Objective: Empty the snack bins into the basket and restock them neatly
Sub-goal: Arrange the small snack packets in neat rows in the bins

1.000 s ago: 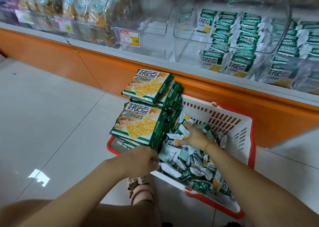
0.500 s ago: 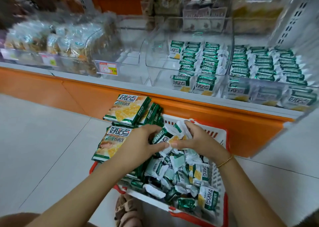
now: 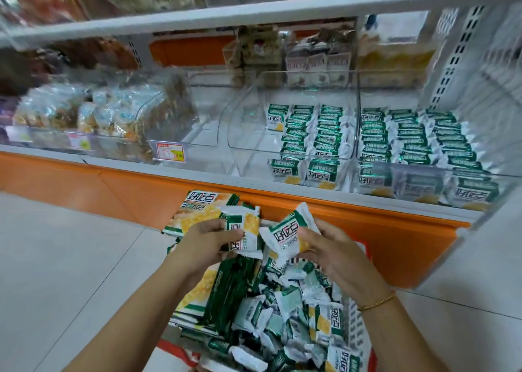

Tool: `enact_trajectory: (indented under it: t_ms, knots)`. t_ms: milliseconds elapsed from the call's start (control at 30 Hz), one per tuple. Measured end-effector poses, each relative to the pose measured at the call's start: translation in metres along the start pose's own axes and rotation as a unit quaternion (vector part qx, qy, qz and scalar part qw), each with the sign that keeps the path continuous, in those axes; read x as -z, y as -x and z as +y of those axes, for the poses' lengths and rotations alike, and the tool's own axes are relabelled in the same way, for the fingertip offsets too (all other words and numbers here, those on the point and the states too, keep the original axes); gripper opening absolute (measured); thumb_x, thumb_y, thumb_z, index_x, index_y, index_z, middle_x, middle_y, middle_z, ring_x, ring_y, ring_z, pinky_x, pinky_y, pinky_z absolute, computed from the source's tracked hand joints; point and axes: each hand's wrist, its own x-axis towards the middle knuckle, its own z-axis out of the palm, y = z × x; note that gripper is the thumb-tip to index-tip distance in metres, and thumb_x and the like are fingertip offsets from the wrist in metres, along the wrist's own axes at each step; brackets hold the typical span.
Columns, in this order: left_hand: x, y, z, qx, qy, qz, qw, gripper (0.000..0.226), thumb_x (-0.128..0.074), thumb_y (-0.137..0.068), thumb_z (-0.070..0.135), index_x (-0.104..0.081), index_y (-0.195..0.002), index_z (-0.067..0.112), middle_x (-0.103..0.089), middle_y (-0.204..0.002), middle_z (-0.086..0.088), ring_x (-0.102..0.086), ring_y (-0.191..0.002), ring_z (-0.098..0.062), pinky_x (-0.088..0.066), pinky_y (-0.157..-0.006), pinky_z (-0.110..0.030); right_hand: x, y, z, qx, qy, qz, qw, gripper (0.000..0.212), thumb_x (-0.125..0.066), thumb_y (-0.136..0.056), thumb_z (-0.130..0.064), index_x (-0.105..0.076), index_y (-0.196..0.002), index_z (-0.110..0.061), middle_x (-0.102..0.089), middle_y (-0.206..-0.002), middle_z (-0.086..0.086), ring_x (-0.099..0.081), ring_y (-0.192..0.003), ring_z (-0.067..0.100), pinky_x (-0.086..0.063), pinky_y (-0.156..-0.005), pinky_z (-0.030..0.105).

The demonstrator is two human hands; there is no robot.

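Note:
My left hand [image 3: 206,244] grips a small white-and-green cracker packet [image 3: 244,230], held above the basket. My right hand [image 3: 333,255] grips a second small packet [image 3: 288,237] beside it, and the two packets nearly touch. Below them the red-and-white basket [image 3: 357,340] is full of loose small packets [image 3: 282,315], with large green cracker bags [image 3: 226,289] stacked at its left. On the shelf, the middle clear bin [image 3: 248,134] holds two neat rows of packets [image 3: 310,140] on its right side. The right bin [image 3: 423,174] is filled with rows.
The orange shelf base [image 3: 395,230] runs behind the basket. A clear bin [image 3: 197,128] left of the middle one has a price tag [image 3: 171,151]. Further left are bins of other wrapped snacks [image 3: 84,114]. Pale floor tiles [image 3: 70,258] lie to the left.
Both hands have lifted out of the basket, each with a small packet, and now hold them higher and closer to the shelf. The camera has tilted up towards the bins.

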Motion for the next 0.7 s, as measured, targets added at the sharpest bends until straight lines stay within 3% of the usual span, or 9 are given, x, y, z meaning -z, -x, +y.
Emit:
enact_trajectory:
  t_ms: [67, 133, 233, 300, 400, 467, 533, 600, 700]
  knots:
    - [-0.004, 0.000, 0.001, 0.015, -0.016, -0.030, 0.999, 0.053, -0.069, -0.086, 0.015, -0.047, -0.129, -0.008, -0.056, -0.091, -0.007, -0.048, -0.058, -0.016, -0.059, -0.077, -0.033, -0.007, -0.003, -0.008, 0.016, 0.092, -0.026, 0.995, 0.036, -0.067, -0.080, -0.027, -0.065, -0.112, -0.011, -0.069, -0.108, 0.019, -0.068, -0.098, 0.030, -0.058, -0.081, 0.035]
    - [-0.012, 0.004, 0.010, 0.004, -0.047, -0.066, 0.997, 0.037, -0.061, -0.092, 0.024, -0.057, -0.125, 0.006, -0.064, -0.104, -0.008, -0.057, -0.062, -0.013, -0.059, -0.073, -0.027, -0.015, -0.007, -0.017, 0.034, 0.151, -0.036, 0.987, 0.034, -0.070, -0.078, -0.029, -0.066, -0.107, -0.012, -0.070, -0.102, 0.015, -0.068, -0.094, 0.030, -0.058, -0.082, 0.041]
    - [-0.019, 0.008, 0.028, -0.023, -0.060, -0.115, 0.991, 0.033, -0.045, -0.095, 0.044, -0.065, -0.108, 0.022, -0.074, -0.094, -0.001, -0.069, -0.078, -0.005, -0.057, -0.073, -0.023, -0.026, -0.015, -0.031, 0.067, 0.194, -0.022, 0.979, 0.037, -0.073, -0.076, -0.036, -0.066, -0.104, -0.012, -0.072, -0.095, 0.010, -0.069, -0.089, 0.030, -0.058, -0.079, 0.046]
    - [-0.016, 0.005, 0.039, -0.062, -0.097, -0.146, 0.983, 0.037, -0.051, -0.086, 0.052, -0.064, -0.111, 0.027, -0.073, -0.101, 0.006, -0.068, -0.091, -0.003, -0.056, -0.078, -0.023, -0.029, -0.019, -0.041, 0.088, 0.215, 0.003, 0.973, 0.040, -0.074, -0.073, -0.040, -0.066, -0.099, -0.010, -0.071, -0.089, 0.011, -0.069, -0.083, 0.028, -0.059, -0.073, 0.040]
    - [-0.006, -0.002, 0.057, -0.113, -0.188, -0.179, 0.959, 0.036, -0.075, -0.079, 0.030, -0.063, -0.113, 0.028, -0.072, -0.103, 0.006, -0.068, -0.092, -0.009, -0.055, -0.081, -0.027, -0.030, -0.028, -0.064, 0.117, 0.302, 0.013, 0.946, 0.045, -0.080, -0.065, -0.047, -0.062, -0.094, -0.018, -0.066, -0.084, 0.001, -0.064, -0.074, 0.016, -0.057, -0.067, 0.033]
    - [0.001, -0.008, 0.068, -0.143, -0.239, -0.180, 0.943, 0.041, -0.080, -0.076, 0.020, -0.062, -0.112, 0.028, -0.072, -0.097, 0.002, -0.069, -0.082, -0.015, -0.055, -0.073, -0.032, -0.031, -0.037, -0.086, 0.125, 0.419, 0.005, 0.899, 0.056, -0.086, -0.061, -0.045, -0.053, -0.103, -0.030, -0.052, -0.095, -0.018, -0.052, -0.079, 0.000, -0.048, -0.071, 0.020]
    - [0.004, -0.015, 0.079, -0.187, -0.317, -0.135, 0.920, 0.049, -0.082, -0.073, 0.024, -0.056, -0.114, 0.030, -0.071, -0.092, 0.004, -0.066, -0.074, -0.007, -0.054, -0.070, -0.028, -0.035, -0.049, -0.110, 0.135, 0.530, -0.061, 0.835, 0.075, -0.086, -0.062, -0.045, -0.042, -0.124, -0.039, -0.041, -0.113, -0.030, -0.046, -0.099, -0.009, -0.043, -0.085, 0.016]
    - [0.004, -0.023, 0.091, -0.216, -0.334, -0.068, 0.915, 0.061, -0.082, -0.070, 0.028, -0.045, -0.118, 0.029, -0.069, -0.091, 0.008, -0.062, -0.066, 0.003, -0.049, -0.062, -0.018, -0.040, -0.066, -0.131, 0.158, 0.610, -0.132, 0.765, 0.091, -0.083, -0.066, -0.047, -0.031, -0.140, -0.042, -0.041, -0.135, -0.023, -0.043, -0.118, -0.003, -0.039, -0.097, 0.020]
    - [0.001, -0.033, 0.104, -0.250, -0.279, -0.015, 0.927, 0.069, -0.083, -0.067, 0.026, -0.038, -0.119, 0.026, -0.066, -0.093, 0.010, -0.064, -0.073, -0.002, -0.053, -0.069, -0.025, -0.046, -0.094, -0.156, 0.179, 0.688, -0.158, 0.685, 0.095, -0.081, -0.069, -0.048, -0.029, -0.147, -0.033, -0.043, -0.144, -0.011, -0.041, -0.123, 0.005, -0.033, -0.098, 0.017]
